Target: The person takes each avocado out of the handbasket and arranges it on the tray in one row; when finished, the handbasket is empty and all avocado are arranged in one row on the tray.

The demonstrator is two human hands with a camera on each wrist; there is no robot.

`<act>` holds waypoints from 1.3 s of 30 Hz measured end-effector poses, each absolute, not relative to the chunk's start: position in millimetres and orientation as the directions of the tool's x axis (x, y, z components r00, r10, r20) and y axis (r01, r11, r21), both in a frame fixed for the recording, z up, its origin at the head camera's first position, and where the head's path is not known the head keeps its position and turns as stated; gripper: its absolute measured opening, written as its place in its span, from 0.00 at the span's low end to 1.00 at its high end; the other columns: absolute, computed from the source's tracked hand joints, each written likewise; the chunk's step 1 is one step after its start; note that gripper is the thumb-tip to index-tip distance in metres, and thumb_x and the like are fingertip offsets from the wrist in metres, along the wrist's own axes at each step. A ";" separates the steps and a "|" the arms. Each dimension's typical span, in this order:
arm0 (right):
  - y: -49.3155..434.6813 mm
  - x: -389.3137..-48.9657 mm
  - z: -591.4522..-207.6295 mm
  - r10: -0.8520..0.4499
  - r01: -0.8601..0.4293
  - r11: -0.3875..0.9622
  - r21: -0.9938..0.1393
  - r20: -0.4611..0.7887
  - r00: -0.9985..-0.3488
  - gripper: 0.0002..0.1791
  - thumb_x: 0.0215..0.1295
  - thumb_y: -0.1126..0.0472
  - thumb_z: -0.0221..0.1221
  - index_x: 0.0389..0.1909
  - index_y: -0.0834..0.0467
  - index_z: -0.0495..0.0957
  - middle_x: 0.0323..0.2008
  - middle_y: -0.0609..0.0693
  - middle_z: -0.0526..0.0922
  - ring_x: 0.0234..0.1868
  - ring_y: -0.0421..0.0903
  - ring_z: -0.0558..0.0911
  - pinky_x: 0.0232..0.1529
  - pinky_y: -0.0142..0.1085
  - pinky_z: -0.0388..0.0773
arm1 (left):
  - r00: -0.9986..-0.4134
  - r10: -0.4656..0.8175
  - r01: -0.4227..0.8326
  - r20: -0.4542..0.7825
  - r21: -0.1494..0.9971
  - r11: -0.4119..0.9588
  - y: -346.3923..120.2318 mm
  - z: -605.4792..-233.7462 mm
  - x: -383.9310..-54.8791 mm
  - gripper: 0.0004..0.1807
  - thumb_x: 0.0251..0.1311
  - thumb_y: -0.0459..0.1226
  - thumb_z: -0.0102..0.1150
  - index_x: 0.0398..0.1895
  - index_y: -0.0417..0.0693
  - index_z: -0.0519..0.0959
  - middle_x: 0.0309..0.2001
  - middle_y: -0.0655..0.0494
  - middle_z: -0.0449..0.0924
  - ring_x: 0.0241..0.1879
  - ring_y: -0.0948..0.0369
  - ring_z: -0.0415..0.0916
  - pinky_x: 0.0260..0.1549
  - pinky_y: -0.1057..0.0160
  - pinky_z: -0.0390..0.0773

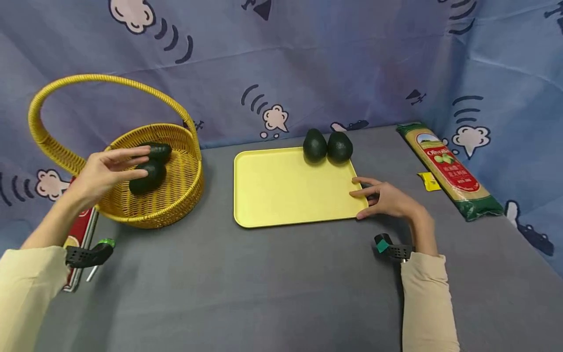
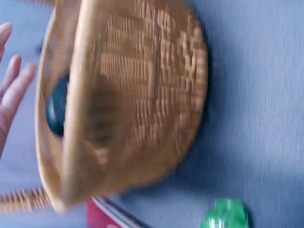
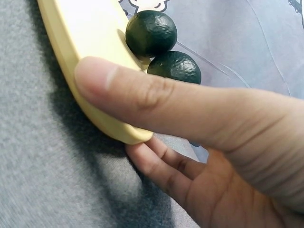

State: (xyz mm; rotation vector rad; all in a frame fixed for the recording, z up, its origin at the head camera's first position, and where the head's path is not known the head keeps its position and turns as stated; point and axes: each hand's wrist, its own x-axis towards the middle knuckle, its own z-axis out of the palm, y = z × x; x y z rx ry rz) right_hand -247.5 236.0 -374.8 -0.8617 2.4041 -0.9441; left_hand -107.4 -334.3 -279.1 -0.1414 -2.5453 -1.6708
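Observation:
A yellow wicker basket with a tall handle stands on the left and holds two dark green avocados, the nearer avocado and one behind it. My left hand hovers over the basket's left side with its fingers stretched out and apart, overlapping the avocados in the head view; nothing is in it. In the left wrist view those fingers show beyond the basket rim. My right hand grips the yellow tray at its near right corner, thumb along the rim.
Two more avocados, a left one and a right one, sit side by side at the tray's back right corner. A long pasta bag and a small yellow packet lie to the right. A red item lies left, partly behind the basket.

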 end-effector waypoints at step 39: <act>237.9 -249.4 -376.0 -0.640 -0.343 0.612 -0.712 -0.193 -0.743 0.36 0.49 0.56 0.73 0.59 0.64 0.75 0.71 0.60 0.57 0.53 0.53 0.76 0.51 0.42 0.77 | -0.928 0.204 -0.078 -0.311 0.700 0.710 -317.5 -268.8 -199.7 0.24 0.69 0.38 0.53 0.67 0.42 0.69 0.64 0.46 0.69 0.54 0.67 0.69 0.53 0.59 0.70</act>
